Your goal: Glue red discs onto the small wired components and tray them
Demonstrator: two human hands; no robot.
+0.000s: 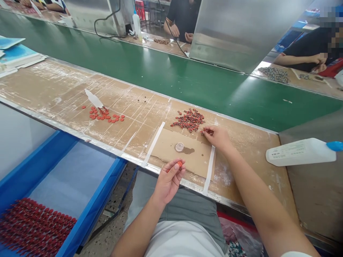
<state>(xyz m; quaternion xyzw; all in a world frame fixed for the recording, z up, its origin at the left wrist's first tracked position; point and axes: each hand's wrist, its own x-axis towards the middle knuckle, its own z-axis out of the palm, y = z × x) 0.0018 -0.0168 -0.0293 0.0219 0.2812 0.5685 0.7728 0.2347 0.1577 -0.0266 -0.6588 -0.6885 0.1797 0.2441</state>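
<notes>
My left hand (pixel 170 178) is closed on a small red disc (pixel 179 164), held between thumb and fingers at the table's front edge. At the right end of a pile of small red-and-black parts (pixel 189 120), my right hand (pixel 217 136) pinches one such small part (pixel 203 132); its exact kind is too small to make out. Between the hands a small clear cup (pixel 179 146) sits on a taped cardboard sheet (pixel 166 146), beside a dark wet stain. Farther left lie several loose red discs (pixel 107 117) near a white strip (pixel 93 98).
A white bottle with a blue cap (pixel 301 152) lies on its side at right. Behind the table runs a green conveyor belt (pixel 160 73). At lower left, a blue tray (pixel 99 178) holds rows of red pieces (pixel 37 225). Co-workers (pixel 182 21) sit across the belt.
</notes>
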